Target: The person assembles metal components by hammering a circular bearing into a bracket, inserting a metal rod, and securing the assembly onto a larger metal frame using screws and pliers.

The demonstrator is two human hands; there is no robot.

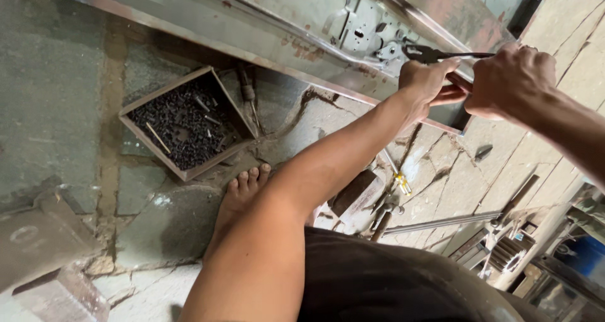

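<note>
Both hands' fingers (441,76) closed round pliers (435,55)

Black screws (179,123), yellow-handled screwdriver (401,183)

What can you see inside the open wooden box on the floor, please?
The wooden box holds a heap of small dark screws, a few pale bolts and a thin stick on top. The heap covers the box's bottom.
</note>
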